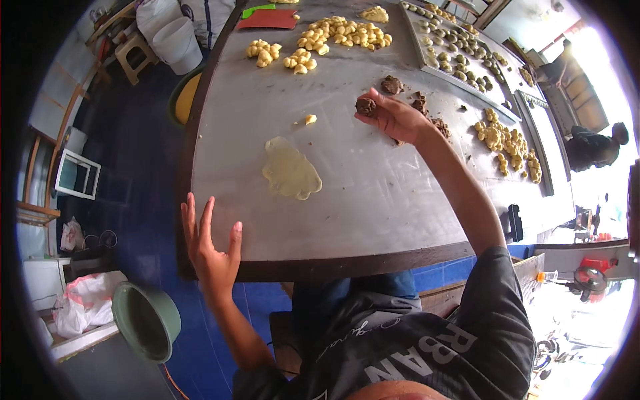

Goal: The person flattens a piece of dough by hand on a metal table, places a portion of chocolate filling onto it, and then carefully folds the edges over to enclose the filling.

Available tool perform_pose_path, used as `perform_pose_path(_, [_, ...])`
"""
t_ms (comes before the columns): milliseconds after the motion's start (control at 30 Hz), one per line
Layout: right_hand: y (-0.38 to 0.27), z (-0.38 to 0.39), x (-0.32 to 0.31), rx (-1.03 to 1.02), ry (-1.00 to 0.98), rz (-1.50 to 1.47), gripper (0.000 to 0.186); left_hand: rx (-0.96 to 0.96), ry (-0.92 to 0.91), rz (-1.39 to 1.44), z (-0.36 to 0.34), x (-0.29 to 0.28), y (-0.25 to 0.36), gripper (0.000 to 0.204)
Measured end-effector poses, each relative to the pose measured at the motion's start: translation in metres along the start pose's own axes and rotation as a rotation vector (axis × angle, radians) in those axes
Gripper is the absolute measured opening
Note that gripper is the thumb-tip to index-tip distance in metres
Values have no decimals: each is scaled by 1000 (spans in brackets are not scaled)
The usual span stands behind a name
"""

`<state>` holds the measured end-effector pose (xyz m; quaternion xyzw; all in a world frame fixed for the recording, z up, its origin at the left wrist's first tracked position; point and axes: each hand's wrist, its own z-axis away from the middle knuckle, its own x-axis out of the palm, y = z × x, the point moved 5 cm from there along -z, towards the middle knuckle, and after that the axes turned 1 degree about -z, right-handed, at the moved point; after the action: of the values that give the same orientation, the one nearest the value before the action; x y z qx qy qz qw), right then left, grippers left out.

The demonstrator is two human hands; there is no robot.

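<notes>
My right hand (393, 117) grips a round lump of dark brown filling (366, 107) between fingers and thumb, above the steel table (367, 220). More brown lumps (392, 85) lie just beyond and beside it. My left hand (212, 240) is open at the table's near left edge, fingers spread, holding nothing. Between my hands lies a thin, flattened, translucent sheet of pale dough (291, 170), with a small dough piece (310, 119) behind it. Piles of pale yellow dough balls (340, 33) sit at the back and on the right (500, 137).
A tray of greenish pieces (460, 53) stands at the back right, a red board (267, 19) at the back left. A black object (515, 223) rests near the right edge. A green basin (145, 320) and white bucket (175, 43) are on the left. Another person (593, 147) is at right.
</notes>
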<state>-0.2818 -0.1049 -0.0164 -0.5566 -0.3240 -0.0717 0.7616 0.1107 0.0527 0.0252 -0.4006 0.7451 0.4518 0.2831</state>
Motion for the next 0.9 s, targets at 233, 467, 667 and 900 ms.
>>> perform_pose_path(233, [4,20,41,-14,57,319,37,16,4,14,0,3,-1,51])
perform_pose_path(467, [57,48,68,-44,17,1836,75,4,24,15,1,2,-3,52])
perform_pose_path(667, [44,44,91,-380,-1,1813,65,23,24,11,2,2,-4,52])
perform_pose_path(900, [41,40,67,-450,-93,1793,33,22,22,38,1,4,-1,51])
